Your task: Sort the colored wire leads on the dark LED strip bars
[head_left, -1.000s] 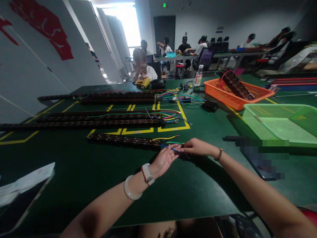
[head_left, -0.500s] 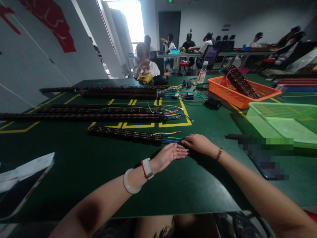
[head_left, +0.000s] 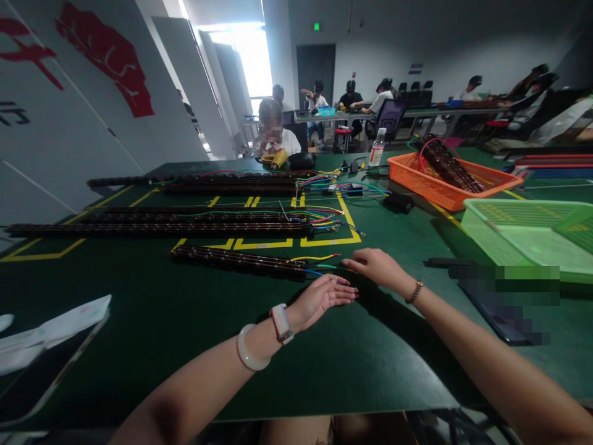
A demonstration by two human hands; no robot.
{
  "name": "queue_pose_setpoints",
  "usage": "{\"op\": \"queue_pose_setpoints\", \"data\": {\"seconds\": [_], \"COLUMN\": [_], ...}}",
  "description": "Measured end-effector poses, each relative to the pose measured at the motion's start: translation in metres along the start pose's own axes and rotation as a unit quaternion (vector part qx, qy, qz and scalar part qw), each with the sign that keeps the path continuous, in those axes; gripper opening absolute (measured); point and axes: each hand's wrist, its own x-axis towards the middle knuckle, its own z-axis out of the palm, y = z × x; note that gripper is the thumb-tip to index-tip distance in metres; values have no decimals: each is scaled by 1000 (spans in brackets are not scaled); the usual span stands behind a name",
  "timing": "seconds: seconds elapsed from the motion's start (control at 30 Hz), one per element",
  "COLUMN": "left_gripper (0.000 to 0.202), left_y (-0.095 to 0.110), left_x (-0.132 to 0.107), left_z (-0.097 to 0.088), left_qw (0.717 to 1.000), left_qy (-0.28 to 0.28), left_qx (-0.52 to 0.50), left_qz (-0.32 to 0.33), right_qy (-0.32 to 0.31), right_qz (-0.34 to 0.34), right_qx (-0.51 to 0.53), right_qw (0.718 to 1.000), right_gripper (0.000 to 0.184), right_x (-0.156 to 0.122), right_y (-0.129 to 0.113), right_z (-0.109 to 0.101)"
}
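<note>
A short dark strip (head_left: 238, 260) lies on the green table (head_left: 185, 321) in front of me, with yellow, green and blue wires (head_left: 319, 266) trailing from its right end. My left hand (head_left: 322, 296) lies just below those wire ends, fingers stretched out flat and holding nothing. My right hand (head_left: 377, 267) rests to the right of the wire tips, fingers extended and low over the table, nothing gripped that I can see.
Longer dark strips with coloured wires (head_left: 194, 219) lie further back inside yellow tape marks. An orange basket (head_left: 445, 179) with strips and a green basket (head_left: 523, 238) stand at the right. White paper (head_left: 50, 334) lies at the left. Several people sit at tables behind.
A second ago both hands pinched the blue wire end. Now both have let go and lie open beside the wires. The view has tilted slightly.
</note>
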Motion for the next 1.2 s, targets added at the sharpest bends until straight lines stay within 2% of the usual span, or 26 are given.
{"op": "queue_pose_setpoints", "data": {"seconds": [0.1,0.17,0.27,0.37,0.5,0.63,0.8,0.9,1.0,1.1,1.2], "left_gripper": [16,15,15,17,19,18,21,37,47,44,35], "left_y": [0,0,0,0,-1,-1,1,3,4,3,1], "left_x": [-1,-2,-2,-2,-1,-1,0,3,5,7,7], "left_z": [1,1,0,-1,-1,0,-1,-3,-4,-3,-2], "left_qw": [1000,1000,999,999,999,999,1000,998,995,991,985], "left_qy": [-2,-2,-6,-11,-11,-4,-4,4,-8,3,62], "left_qx": [15,27,41,49,53,52,2,-44,-85,-131,-159], "left_qz": [-1,-1,2,4,3,-1,-13,-46,-55,-34,-6], "right_qy": [45,48,13,-33,-86,-123,-154,-111,-21,35,45], "right_qz": [-47,-98,-176,-218,-218,-204,-189,-181,-170,-176,-209], "right_qx": [89,108,118,112,97,82,110,75,-7,-79,-140], "right_qw": [994,988,977,969,967,968,964,974,985,981,967], "right_gripper": [37,28,28,31,39,31,35,28,19,20,20], "right_x": [14,25,41,50,53,54,53,50,44,36,25], "right_y": [0,-4,-12,-19,-22,-22,-25,-28,-34,-42,-53], "right_z": [-4,0,12,19,18,19,24,23,19,16,18]}}
